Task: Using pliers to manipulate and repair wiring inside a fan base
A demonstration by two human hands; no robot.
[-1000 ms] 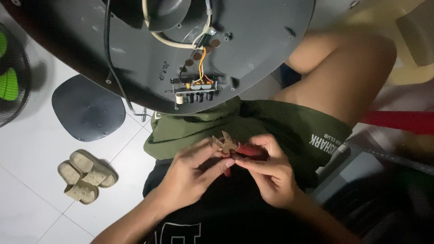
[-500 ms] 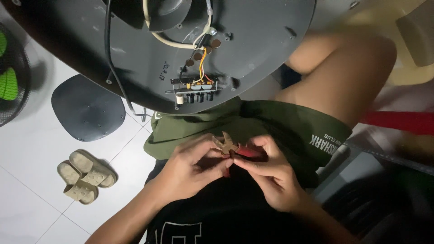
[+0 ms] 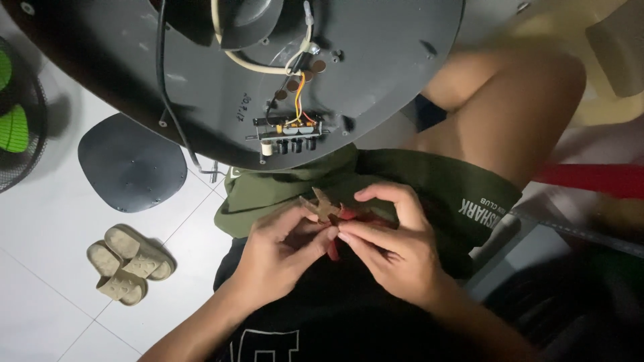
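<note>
My left hand point(image 3: 278, 245) and my right hand point(image 3: 392, 251) meet over my lap on a pair of small pliers point(image 3: 330, 211) with rusty jaws and red handles. The jaws point up and left, just above my fingertips; the red handles lie under my right hand's fingers. My left fingertips pinch at the tool's joint. Whether something small sits between the jaws is too hard to see. Just above the hands, the open underside of a round dark grey fan base point(image 3: 376, 74) shows a switch block with coloured wires point(image 3: 288, 127).
A loose dark grey cover plate point(image 3: 131, 164) lies on the white tiled floor at left, with a pair of beige slippers point(image 3: 127, 261) below it. A fan grille with green blades point(image 3: 13, 121) stands at the far left. My bare knee point(image 3: 516, 100) rises at right.
Both hands have stayed on the pliers, with only small shifts of the fingers around the joint. The fan base has not moved.
</note>
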